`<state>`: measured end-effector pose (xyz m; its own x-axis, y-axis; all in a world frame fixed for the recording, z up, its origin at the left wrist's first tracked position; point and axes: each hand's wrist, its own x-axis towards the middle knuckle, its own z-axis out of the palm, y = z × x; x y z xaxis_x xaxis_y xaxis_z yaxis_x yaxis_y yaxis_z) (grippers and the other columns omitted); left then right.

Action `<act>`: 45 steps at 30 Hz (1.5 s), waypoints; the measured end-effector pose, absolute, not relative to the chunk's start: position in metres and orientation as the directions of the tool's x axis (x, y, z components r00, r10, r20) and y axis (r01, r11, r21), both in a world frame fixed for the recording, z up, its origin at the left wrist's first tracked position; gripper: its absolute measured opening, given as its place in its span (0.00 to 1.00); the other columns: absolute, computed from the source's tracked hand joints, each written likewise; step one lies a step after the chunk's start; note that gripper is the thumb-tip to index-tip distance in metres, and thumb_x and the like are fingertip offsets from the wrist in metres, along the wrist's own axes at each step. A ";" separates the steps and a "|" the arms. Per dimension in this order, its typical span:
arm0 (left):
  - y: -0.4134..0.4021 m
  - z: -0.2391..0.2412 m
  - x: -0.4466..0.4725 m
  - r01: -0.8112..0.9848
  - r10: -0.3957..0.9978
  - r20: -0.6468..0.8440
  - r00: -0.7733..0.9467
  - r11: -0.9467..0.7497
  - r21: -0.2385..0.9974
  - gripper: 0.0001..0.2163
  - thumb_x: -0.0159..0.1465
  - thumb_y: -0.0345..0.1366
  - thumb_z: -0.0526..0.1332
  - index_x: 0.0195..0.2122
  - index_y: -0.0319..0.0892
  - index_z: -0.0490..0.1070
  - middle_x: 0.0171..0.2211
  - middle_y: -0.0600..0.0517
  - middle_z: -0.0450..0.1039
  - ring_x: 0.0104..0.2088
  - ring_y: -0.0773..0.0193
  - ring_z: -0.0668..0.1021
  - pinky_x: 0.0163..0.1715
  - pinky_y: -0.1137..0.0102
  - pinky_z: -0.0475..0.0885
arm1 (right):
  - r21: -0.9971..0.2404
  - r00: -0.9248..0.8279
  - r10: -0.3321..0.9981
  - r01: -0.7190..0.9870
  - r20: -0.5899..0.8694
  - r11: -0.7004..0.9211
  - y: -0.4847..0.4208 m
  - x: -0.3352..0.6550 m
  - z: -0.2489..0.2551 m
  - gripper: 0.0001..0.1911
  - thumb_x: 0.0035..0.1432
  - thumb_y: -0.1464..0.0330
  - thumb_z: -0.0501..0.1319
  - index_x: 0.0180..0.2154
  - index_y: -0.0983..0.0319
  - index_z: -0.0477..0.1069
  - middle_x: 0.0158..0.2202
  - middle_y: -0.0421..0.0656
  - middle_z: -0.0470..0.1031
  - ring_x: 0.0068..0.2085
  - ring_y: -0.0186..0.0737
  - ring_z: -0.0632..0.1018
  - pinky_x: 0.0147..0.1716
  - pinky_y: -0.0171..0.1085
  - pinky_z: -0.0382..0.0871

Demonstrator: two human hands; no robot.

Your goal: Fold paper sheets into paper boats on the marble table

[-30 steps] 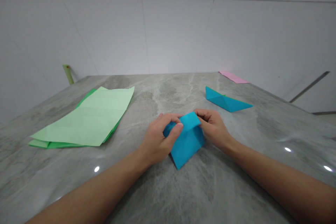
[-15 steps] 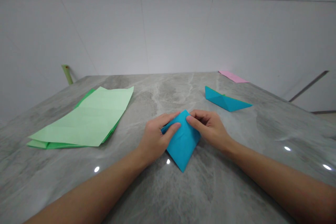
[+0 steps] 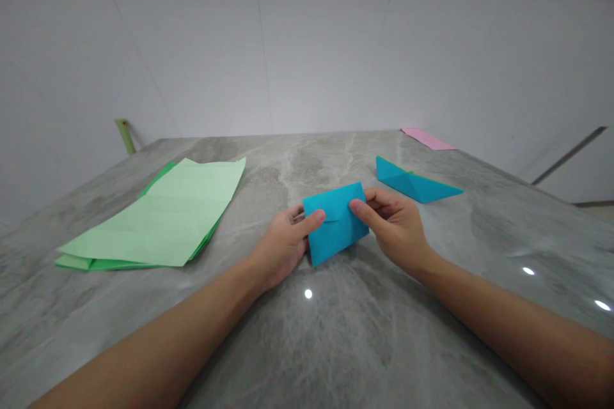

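Observation:
A folded blue paper piece (image 3: pixel 336 227) is held up just above the grey marble table (image 3: pixel 336 332), tilted toward me. My left hand (image 3: pixel 283 244) pinches its left edge, thumb on the front face. Gripping the right edge is my right hand (image 3: pixel 396 227), its thumb also on the front and its fingers curled behind. A small curved flap shows near the paper's top middle.
A finished blue paper boat (image 3: pixel 415 184) lies to the right beyond my hands. Several light green sheets (image 3: pixel 158 217) are stacked at the left. A pink sheet (image 3: pixel 426 138) lies at the far right edge. A green object (image 3: pixel 125 135) leans at the far left by the white wall.
The blue paper has been turned from a diamond lying on the table to a raised, roughly rectangular shape. Both hands shifted slightly away from me and now pinch its side edges.

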<state>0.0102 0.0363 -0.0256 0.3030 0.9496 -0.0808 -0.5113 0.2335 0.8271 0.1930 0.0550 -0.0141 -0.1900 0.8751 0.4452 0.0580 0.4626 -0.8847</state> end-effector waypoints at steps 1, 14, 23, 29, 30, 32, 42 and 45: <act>0.035 -0.025 0.010 -0.511 0.926 -0.080 0.368 0.273 0.815 0.25 0.55 0.40 0.73 0.50 0.36 0.71 0.52 0.37 0.75 0.52 0.47 0.77 0.54 0.54 0.70 | -0.880 -0.206 0.867 0.051 0.454 0.473 0.055 0.194 -0.015 0.10 0.59 0.60 0.64 0.32 0.60 0.76 0.28 0.40 0.77 0.28 0.36 0.74 0.28 0.35 0.68; 0.035 -0.024 0.008 -0.507 0.975 -0.011 0.222 0.125 0.853 0.18 0.51 0.30 0.73 0.43 0.37 0.77 0.42 0.45 0.80 0.44 0.52 0.80 0.52 0.54 0.71 | -0.852 -0.175 0.865 0.164 0.471 0.497 0.067 0.194 -0.026 0.29 0.49 0.62 0.71 0.52 0.56 0.65 0.47 0.45 0.72 0.44 0.43 0.74 0.43 0.43 0.70; 0.035 -0.030 0.008 -0.446 0.973 0.000 0.232 0.106 0.889 0.13 0.53 0.31 0.72 0.39 0.38 0.79 0.40 0.47 0.81 0.42 0.56 0.80 0.51 0.57 0.71 | -0.876 -0.263 0.859 0.085 0.439 0.474 0.060 0.192 -0.021 0.07 0.57 0.62 0.67 0.36 0.58 0.78 0.35 0.41 0.77 0.37 0.41 0.75 0.39 0.42 0.70; 0.040 -0.026 0.008 -0.424 0.997 -0.046 0.064 0.069 0.903 0.08 0.57 0.31 0.68 0.38 0.38 0.77 0.40 0.47 0.80 0.45 0.59 0.79 0.56 0.61 0.67 | -0.749 -0.182 0.755 0.114 0.630 0.652 0.058 0.194 -0.016 0.07 0.57 0.69 0.66 0.36 0.51 0.81 0.34 0.40 0.75 0.37 0.40 0.74 0.37 0.42 0.68; 0.041 -0.024 0.007 -0.465 0.996 -0.080 0.034 0.086 0.881 0.06 0.60 0.32 0.66 0.38 0.38 0.76 0.40 0.47 0.79 0.44 0.60 0.79 0.55 0.61 0.67 | -0.713 -0.179 0.727 0.146 0.663 0.686 0.058 0.195 -0.016 0.10 0.57 0.71 0.66 0.38 0.49 0.81 0.36 0.40 0.75 0.38 0.40 0.74 0.38 0.42 0.68; 0.043 -0.021 0.005 -0.568 0.988 -0.148 0.040 0.145 0.810 0.10 0.67 0.40 0.59 0.38 0.38 0.74 0.40 0.44 0.79 0.42 0.58 0.80 0.51 0.60 0.71 | -0.629 -0.224 0.670 0.231 0.708 0.742 0.060 0.197 -0.016 0.14 0.57 0.72 0.65 0.40 0.46 0.81 0.40 0.42 0.74 0.41 0.42 0.74 0.40 0.44 0.68; 0.040 -0.015 0.004 -0.607 0.989 -0.129 0.071 0.145 0.782 0.09 0.67 0.33 0.59 0.44 0.33 0.72 0.42 0.40 0.79 0.41 0.52 0.82 0.44 0.58 0.78 | -0.442 -0.465 0.612 0.428 0.640 0.788 0.057 0.198 -0.016 0.16 0.55 0.74 0.61 0.39 0.49 0.81 0.60 0.44 0.63 0.60 0.54 0.64 0.57 0.57 0.60; 0.039 -0.018 0.005 -0.590 0.993 -0.109 0.049 0.117 0.799 0.08 0.65 0.28 0.60 0.45 0.32 0.72 0.43 0.39 0.79 0.43 0.50 0.82 0.47 0.55 0.77 | -0.626 -0.435 0.691 0.307 0.578 0.717 0.055 0.196 -0.017 0.23 0.55 0.71 0.61 0.53 0.52 0.73 0.60 0.47 0.62 0.60 0.53 0.65 0.56 0.54 0.63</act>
